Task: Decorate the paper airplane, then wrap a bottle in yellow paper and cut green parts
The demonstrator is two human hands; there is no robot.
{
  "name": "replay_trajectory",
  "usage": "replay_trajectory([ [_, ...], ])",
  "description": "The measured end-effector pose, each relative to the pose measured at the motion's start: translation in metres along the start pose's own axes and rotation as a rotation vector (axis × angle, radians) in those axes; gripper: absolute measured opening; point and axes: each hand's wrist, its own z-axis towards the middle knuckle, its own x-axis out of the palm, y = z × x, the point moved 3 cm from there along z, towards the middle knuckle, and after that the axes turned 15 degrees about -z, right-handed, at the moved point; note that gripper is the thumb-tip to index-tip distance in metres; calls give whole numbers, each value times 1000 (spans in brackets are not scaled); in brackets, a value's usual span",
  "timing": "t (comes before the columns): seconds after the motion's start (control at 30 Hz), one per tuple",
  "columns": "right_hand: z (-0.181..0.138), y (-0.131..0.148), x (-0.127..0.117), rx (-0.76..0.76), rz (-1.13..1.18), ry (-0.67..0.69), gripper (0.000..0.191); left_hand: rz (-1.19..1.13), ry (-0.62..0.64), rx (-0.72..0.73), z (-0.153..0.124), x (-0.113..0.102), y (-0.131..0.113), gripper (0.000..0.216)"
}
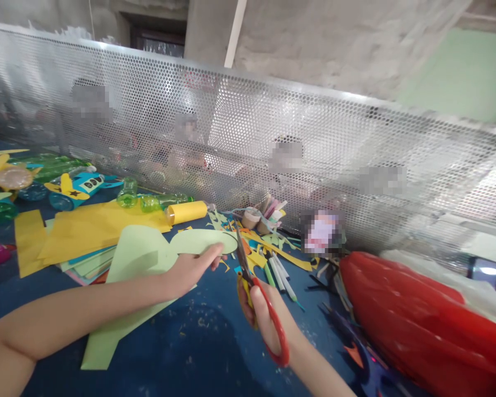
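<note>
My left hand (198, 269) pinches a pale green paper strip (200, 241) with a rounded end, thumb on top and fingers partly hidden beneath. A larger pale green paper sheet (137, 255) lies under my left forearm; whether it joins the strip is hard to tell. In my right hand (264, 309) are scissors (243, 259) with one red and one yellow handle, my fingers through the loops. Their blades point away from me, close by the strip's rounded tip. Just beyond the blades lie scattered yellow, orange and green paper scraps (256, 258).
Yellow sheets (95, 229) and a bottle wrapped in yellow paper (188, 212) lie left. Further left are green bottles and a blue-and-yellow bottle plane (80, 190). Markers (280, 271), a dark blue glue gun (367, 353) and a red plastic bag (421, 314) lie right. A perforated metal screen (240, 118) stands behind.
</note>
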Motion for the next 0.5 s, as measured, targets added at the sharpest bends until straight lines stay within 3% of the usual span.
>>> replay_trajectory([
  [0.17,0,-3,-5,36,12,84,55,84,-1,18,3,-3,-7,46],
  [0.27,1,-5,-5,39,7,116,55,67,11,102,6,-4,-9,42],
  [0.37,3,-10,-4,45,-3,118,55,47,32,181,10,-4,-9,41],
  [0.5,5,-16,-3,47,-9,108,55,78,16,176,12,-5,-8,44],
])
